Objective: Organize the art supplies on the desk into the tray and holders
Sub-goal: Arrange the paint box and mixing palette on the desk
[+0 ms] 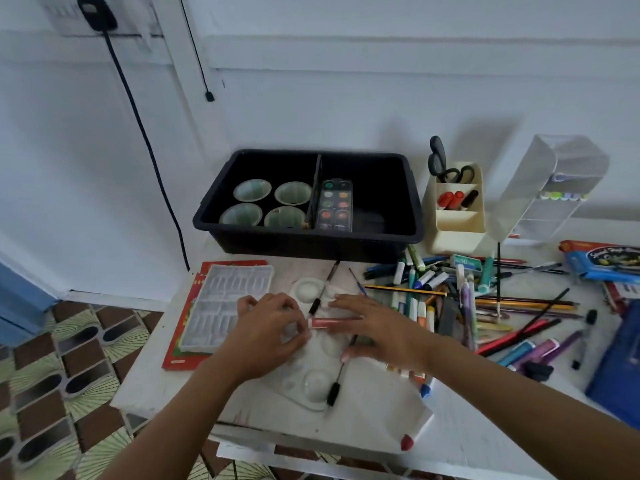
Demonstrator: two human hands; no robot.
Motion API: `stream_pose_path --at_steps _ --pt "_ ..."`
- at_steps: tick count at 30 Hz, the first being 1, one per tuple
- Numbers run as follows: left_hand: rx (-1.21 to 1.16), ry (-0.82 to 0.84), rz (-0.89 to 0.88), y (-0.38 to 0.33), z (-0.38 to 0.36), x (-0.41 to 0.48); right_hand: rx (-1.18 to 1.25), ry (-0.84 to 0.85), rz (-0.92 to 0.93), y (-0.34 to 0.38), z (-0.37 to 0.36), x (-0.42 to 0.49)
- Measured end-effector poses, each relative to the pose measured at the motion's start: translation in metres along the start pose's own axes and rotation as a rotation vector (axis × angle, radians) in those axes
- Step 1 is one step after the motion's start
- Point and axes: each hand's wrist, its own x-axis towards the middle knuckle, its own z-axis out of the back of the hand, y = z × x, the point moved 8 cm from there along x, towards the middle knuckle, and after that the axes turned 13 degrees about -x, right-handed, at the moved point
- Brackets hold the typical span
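On white palette (pixel 306 289) lay red tube (pixel 334 322), between 2 hands. Fingers of left hand (pixel 266 327) curled, pinched its white left end. Fingers of right hand (pixel 377 330) straight, flat over its right end, gripped nothing.

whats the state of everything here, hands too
black tray, divided in two
cups, upright, left compartment
paint set, right compartment, beside divider
scissors, standing in cream holder
red tube, level, over white palette
left hand, pinches tube's end
right hand, fingers straight, on tube
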Motion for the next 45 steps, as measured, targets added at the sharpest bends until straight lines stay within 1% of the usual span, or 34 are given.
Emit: stream_pose_path --at_steps 4,7,12,16,21,25,28,32,36,41,43,45 --pt "-0.026 -0.062 0.037 0.001 0.004 0.007 0.001 -0.105 -0.003 -0.008 0.008 -0.002" --pt "-0.061 -0.075 0.077 0.003 0.006 0.014 0.008 -0.174 0.018 -0.006 0.019 -0.006" --pt "-0.100 -0.042 0.059 0.000 0.003 0.027 0.026 -0.065 0.049 -0.005 0.016 -0.009" --pt "-0.049 -0.014 0.039 -0.004 -0.006 0.034 0.037 -0.068 0.070 -0.007 0.019 -0.003" --pt "-0.056 -0.054 0.049 -0.007 -0.008 0.035 0.041 -0.045 0.090 -0.012 0.023 -0.001" --pt "-0.095 -0.094 0.067 -0.005 -0.007 0.038 -0.032 -0.075 0.139 -0.007 0.028 0.003" --pt "-0.113 -0.104 0.074 -0.007 -0.005 0.041 -0.053 -0.101 0.126 -0.014 0.028 0.001" --pt "-0.177 -0.106 0.092 -0.005 -0.003 0.042 0.028 -0.183 0.013 -0.039 0.041 -0.010" --pt "-0.297 -0.148 0.086 -0.010 0.004 0.046 0.053 -0.272 -0.224 -0.074 0.050 -0.027" --pt "-0.368 -0.259 0.016 -0.018 0.019 0.051 -0.089 -0.409 -0.445 -0.096 0.055 -0.043" --pt "-0.372 -0.295 0.003 -0.019 0.024 0.059 -0.161 -0.426 -0.516 -0.103 0.056 -0.044" --pt "-0.342 -0.288 0.021 -0.016 0.024 0.070 -0.210 -0.430 -0.560 -0.105 0.056 -0.043"
